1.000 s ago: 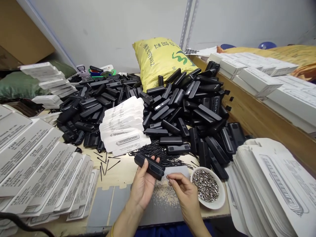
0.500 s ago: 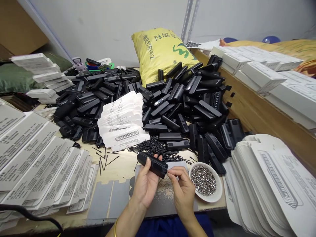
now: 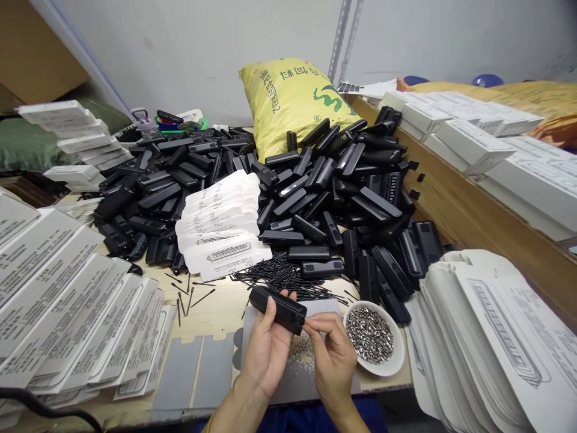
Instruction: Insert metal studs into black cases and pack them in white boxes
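A long black plastic case (image 3: 278,308) with a ribbed surface lies tilted across my left hand (image 3: 267,343), thumb on its near side and fingers behind it. At the case's right end, my right hand (image 3: 331,349) is closed, thumb and forefinger pinched together against it. Whatever sits between those fingertips is too small to make out. Just right of my right hand stands a white bowl (image 3: 399,361) full of small shiny metal pieces (image 3: 369,334). Under both hands is a grey mat (image 3: 288,388) strewn with tiny light bits.
Behind my hands lie thin black sticks (image 3: 288,276) and a big heap of black cases (image 3: 311,192). Folded white cartons (image 3: 225,225) rest on the heap, with a yellow sack (image 3: 288,102) behind. Carton stacks flank me at left (image 3: 67,313) and right (image 3: 491,337).
The view has shifted slightly. My left hand still holds the black case, and my right fingertips stay pinched at its right end.
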### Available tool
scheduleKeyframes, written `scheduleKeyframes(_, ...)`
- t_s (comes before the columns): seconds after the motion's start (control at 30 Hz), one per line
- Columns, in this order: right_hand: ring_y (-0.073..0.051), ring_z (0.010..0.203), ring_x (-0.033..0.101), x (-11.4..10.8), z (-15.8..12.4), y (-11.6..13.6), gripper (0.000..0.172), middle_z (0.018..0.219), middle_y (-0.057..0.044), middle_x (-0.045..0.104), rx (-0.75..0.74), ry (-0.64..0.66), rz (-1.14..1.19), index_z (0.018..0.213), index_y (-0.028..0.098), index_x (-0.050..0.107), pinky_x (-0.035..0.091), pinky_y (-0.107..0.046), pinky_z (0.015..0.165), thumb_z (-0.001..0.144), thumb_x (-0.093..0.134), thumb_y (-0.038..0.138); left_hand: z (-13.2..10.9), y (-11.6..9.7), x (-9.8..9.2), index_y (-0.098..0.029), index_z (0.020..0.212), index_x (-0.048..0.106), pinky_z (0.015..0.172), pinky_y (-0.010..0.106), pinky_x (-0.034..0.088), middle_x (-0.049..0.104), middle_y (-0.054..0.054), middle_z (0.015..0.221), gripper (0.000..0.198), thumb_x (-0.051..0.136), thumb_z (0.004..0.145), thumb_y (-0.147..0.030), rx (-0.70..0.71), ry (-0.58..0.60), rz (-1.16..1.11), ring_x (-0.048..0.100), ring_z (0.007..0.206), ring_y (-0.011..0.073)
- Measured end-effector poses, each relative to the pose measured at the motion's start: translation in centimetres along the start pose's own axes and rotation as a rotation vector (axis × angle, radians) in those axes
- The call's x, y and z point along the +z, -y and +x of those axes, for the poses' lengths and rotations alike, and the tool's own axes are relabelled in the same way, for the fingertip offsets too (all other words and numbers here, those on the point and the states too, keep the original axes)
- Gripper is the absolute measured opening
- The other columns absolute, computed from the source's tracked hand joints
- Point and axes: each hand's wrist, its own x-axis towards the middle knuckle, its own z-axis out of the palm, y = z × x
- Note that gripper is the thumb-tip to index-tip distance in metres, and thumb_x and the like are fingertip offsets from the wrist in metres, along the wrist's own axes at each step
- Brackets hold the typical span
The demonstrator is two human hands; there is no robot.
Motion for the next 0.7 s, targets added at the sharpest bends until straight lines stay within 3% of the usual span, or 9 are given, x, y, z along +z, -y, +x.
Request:
scheduleKeyframes(0.1, -0.016, 0.078, 0.058, 0.3, -0.3, -0.5, 0.009, 0.078, -0.001, 0.06, -0.014, -0.014, 0.039, 0.084, 0.023, 0.068, 0.047, -0.028, 0.07, 0.085, 0.061, 0.018, 0.0, 0.2, 0.0, -0.014, 0.098, 0.06, 0.096, 0.038, 0.051, 0.068, 0.01, 0.103, 0.013, 0.05, 0.091, -0.011, 0.022, 0.003, -0.011, 0.065, 0.105, 0.022)
scheduleKeyframes(0.23, -0.017, 0.083, 0.061, -0.3, -0.5, -0.9, 0.012, 0.087, -0.004, 0.063, 0.119, -0.009, 0.11, 0.094, 0.02, 0.064, 0.051, -0.03, 0.072, 0.084, 0.063, 0.026, -1.0, -1.0, 0.6, -0.017, 0.101, 0.06, 0.097, 0.043, 0.05, 0.067, 0.007, 0.107, 0.014, 0.059, 0.087, -0.016, 0.079, 0.106, 0.062, 0.064, 0.107, 0.0242)
scheduleKeyframes(0.33, -0.018, 0.084, 0.062, -2.2, -0.2, -0.9, 0.018, 0.091, -0.006, 0.064, 0.216, -0.101, 0.088, 0.097, 0.018, 0.062, 0.052, -0.032, 0.074, 0.083, 0.063, 0.031, -2.5, -2.1, 0.2, -0.025, 0.109, 0.059, 0.099, 0.049, 0.048, 0.066, 0.003, 0.108, 0.029, 0.067, 0.081, -0.028, 0.262, 0.321, 0.224, 0.063, 0.107, 0.0258)
scheduleKeyframes(0.4, -0.019, 0.086, 0.061, -3.6, 0.2, -0.8, 0.017, 0.092, -0.006, 0.064, 0.221, -0.165, 0.036, 0.092, 0.018, 0.063, 0.051, -0.032, 0.077, 0.082, 0.064, 0.032, -3.0, -2.0, -0.8, -0.028, 0.108, 0.061, 0.101, 0.047, 0.045, 0.067, 0.003, 0.106, 0.036, 0.073, 0.075, -0.033, 0.433, 0.531, 0.472, 0.062, 0.106, 0.0263)
scheduleKeyframes(0.47, -0.019, 0.087, 0.06, -4.9, 0.7, -0.6, 0.016, 0.092, -0.006, 0.063, 0.186, -0.204, -0.015, 0.09, 0.018, 0.063, 0.05, -0.032, 0.078, 0.082, 0.064, 0.032, -2.6, -1.1, -2.1, -0.025, 0.1, 0.063, 0.096, 0.04, 0.048, 0.068, 0.005, 0.099, 0.029, 0.074, 0.074, -0.03, 0.501, 0.683, 0.825, 0.063, 0.1, 0.0241)
scheduleKeyframes(0.57, -0.019, 0.086, 0.06, -6.3, 1.7, -0.2, 0.015, 0.09, -0.006, 0.064, 0.107, -0.181, -0.079, 0.087, 0.018, 0.065, 0.049, -0.032, 0.077, 0.082, 0.064, 0.032, -0.6, -0.2, -2.7, -0.02, 0.108, 0.057, 0.09, 0.035, 0.049, 0.066, 0.009, 0.105, 0.027, 0.062, 0.084, -0.031, 0.468, 0.636, 1.148, 0.063, 0.098, 0.0216)
scheduleKeyframes(0.7, -0.02, 0.088, 0.06, -6.9, 3.3, 0.3, 0.016, 0.09, -0.006, 0.064, 0.067, -0.108, -0.139, 0.088, 0.019, 0.064, 0.048, -0.032, 0.079, 0.082, 0.063, 0.034, 2.5, -1.6, -0.6, -0.018, 0.122, 0.045, 0.092, 0.038, 0.047, 0.063, 0.013, 0.116, 0.041, 0.054, 0.087, -0.039, 0.533, 0.475, 1.16, 0.061, 0.106, 0.0239)
